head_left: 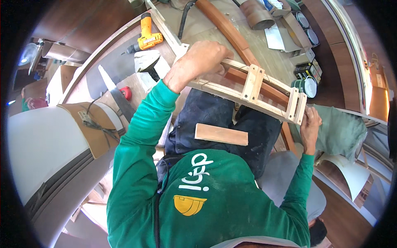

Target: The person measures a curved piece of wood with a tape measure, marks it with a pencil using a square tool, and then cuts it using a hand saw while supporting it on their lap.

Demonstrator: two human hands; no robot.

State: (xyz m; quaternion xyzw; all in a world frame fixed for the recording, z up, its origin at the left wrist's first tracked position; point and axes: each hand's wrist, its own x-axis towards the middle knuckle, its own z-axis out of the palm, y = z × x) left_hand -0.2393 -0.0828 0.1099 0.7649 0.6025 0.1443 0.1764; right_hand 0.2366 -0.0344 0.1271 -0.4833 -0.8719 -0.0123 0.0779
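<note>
A pale wooden frame point(252, 84), built like a short ladder from two rails and cross-pieces, is held up in front of me above my knees. It slopes down to the right, and dark screw holes show in its cross-pieces. Around the rails near its left part is my left hand point(202, 60), closed, with its fingers partly hidden behind the wood. My right hand point(310, 126) grips the right end, beside two cross-pieces set close together. Across my lap in dark trousers lies a short flat wooden board point(221, 134), touched by neither hand.
To the left lie a yellow cordless drill point(148, 36), a handsaw point(115, 93) and a red tape measure point(126, 93). A long brown wooden strip point(225, 27) runs behind the frame. At the far right stand a cardboard box point(295, 31) and several cans point(306, 87).
</note>
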